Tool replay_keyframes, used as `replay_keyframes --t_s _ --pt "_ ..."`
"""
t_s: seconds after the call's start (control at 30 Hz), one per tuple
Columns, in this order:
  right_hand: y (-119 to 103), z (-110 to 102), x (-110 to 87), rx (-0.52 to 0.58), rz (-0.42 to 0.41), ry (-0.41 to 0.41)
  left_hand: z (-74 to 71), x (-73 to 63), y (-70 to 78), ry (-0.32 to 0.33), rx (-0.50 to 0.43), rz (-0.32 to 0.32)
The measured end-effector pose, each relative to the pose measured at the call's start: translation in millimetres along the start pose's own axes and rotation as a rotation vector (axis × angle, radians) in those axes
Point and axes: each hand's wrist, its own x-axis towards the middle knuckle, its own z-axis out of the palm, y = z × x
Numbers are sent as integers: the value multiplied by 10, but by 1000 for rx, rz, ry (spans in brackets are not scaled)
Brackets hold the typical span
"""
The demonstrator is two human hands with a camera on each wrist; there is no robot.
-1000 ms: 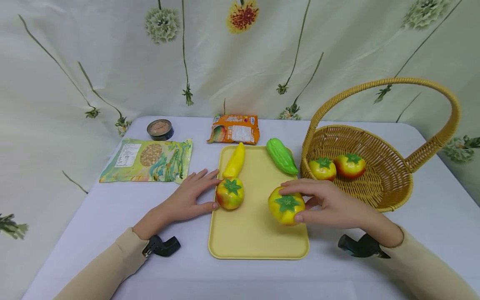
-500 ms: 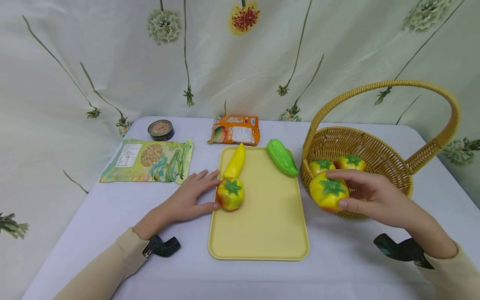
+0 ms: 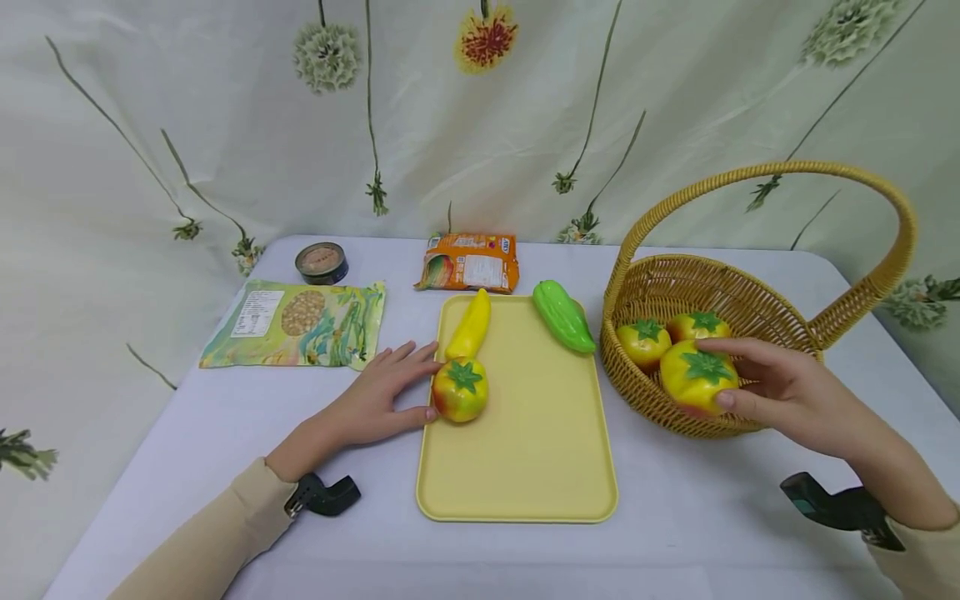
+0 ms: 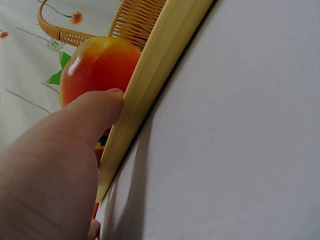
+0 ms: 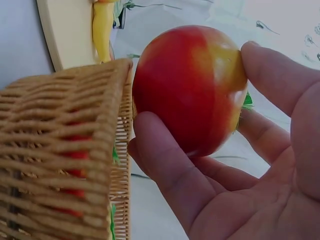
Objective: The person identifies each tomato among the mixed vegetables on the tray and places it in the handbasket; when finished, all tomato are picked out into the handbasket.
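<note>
Right hand (image 3: 787, 398): fingers and thumb curled round held fruit (image 3: 697, 379), parted to its width.
Held fruit: yellow and red, green leafy top; over the near rim of wicker basket (image 3: 633, 387). Contact with rim: cannot tell.
Basket contents: left basket fruit (image 3: 637, 348) and right basket fruit (image 3: 686, 329), side by side, leaf sides showing; arched handle (image 3: 810, 167) overhead.
Left hand (image 3: 375, 398): fingers extended, spread, grasping nothing; thumb against the rim of yellow tray (image 3: 525, 467).
Tray contents: tray fruit (image 3: 460, 398) at left edge, beside the left hand; yellow pepper (image 3: 469, 327) just beyond it; green pepper (image 3: 564, 318) across far right corner.
Behind tray: orange packet (image 3: 468, 263).
Left of tray: green packet (image 3: 341, 329), round tin (image 3: 321, 262) beyond it.
</note>
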Motion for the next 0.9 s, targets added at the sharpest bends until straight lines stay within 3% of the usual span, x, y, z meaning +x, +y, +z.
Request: replay_keyframes --t_s 0.6,0.9 --pt "231 -69 53 77 11 -16 6 3 1 -5 -10 -5" --pt "269 -29 94 19 81 -38 -8 -7 -6 1 6 5"
